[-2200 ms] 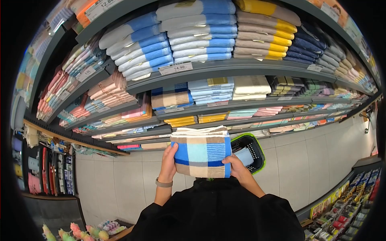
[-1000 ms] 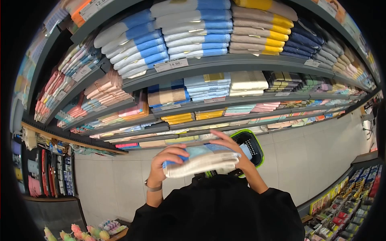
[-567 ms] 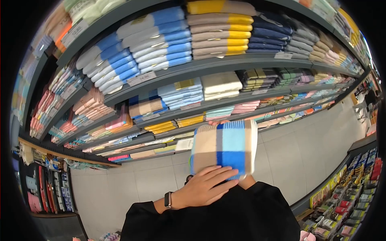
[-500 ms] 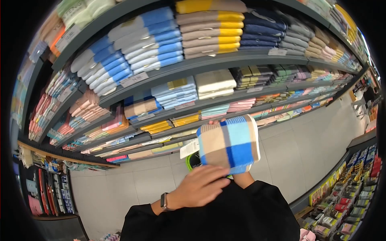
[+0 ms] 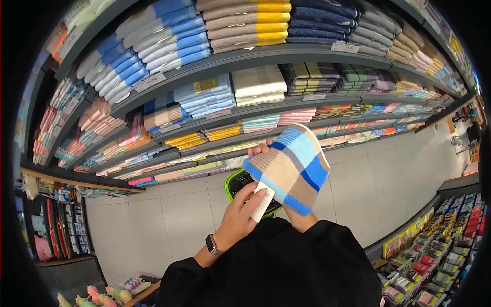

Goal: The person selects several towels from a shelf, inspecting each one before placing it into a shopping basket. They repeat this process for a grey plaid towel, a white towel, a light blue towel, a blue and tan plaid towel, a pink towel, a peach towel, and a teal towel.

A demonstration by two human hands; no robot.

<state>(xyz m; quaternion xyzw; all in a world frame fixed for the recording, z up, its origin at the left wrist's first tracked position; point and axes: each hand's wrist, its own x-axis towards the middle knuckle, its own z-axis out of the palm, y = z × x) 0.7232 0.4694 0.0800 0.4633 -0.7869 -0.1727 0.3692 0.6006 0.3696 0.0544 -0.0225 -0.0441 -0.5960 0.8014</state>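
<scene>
A folded checked towel (image 5: 294, 169) in blue, beige, brown and light blue rests on my right hand (image 5: 261, 148). The fingers of that hand wrap over its upper left edge, and the palm is hidden beneath the cloth. My left hand (image 5: 236, 217), with a watch on its wrist, pinches a white label (image 5: 261, 205) at the towel's lower left edge between thumb and fingers. Below both hands is a black basket with a green rim (image 5: 229, 180), partly covered by them.
Long dark shelves (image 5: 215, 60) of stacked towels (image 5: 248, 23) stretch across the front. At the lower right stands a display of small packaged goods (image 5: 424, 261). A lower unit (image 5: 61, 230) with hanging items is at the left. Tiled floor (image 5: 358, 189) lies between.
My left hand has moved from the towel's lower edge to the label and closed on it. The towel has tilted, and more of the basket shows. The shelves sit slightly higher in view.
</scene>
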